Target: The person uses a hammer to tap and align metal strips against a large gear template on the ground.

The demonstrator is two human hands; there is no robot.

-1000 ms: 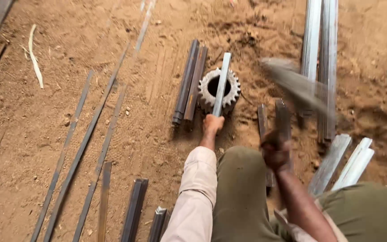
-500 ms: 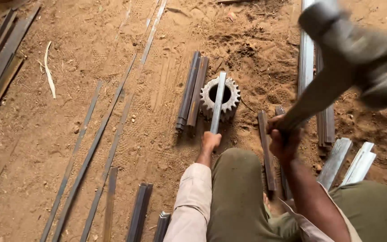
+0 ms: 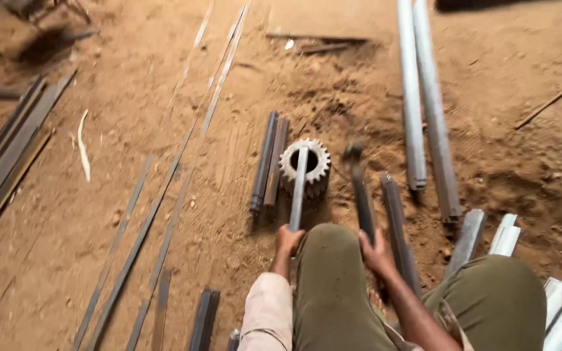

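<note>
1. Floor (image 3: 131, 78): bare reddish-brown earth, loose and scuffed, with drag marks.
2. Toothed gear wheel (image 3: 317, 170) lies flat at centre; a grey metal strip (image 3: 298, 188) rests across its bore.
3. Two dark bars (image 3: 268, 162) lie side by side, just left of the gear.
4. Two long grey angle sections (image 3: 424, 110) lie parallel, upper right.
5. Thin flat strips (image 3: 164, 195) run diagonally, left of centre.
6. Stacked dark bars (image 3: 8, 156) at the left edge.
7. Short pale angle offcuts (image 3: 505, 235), lower right.
</note>
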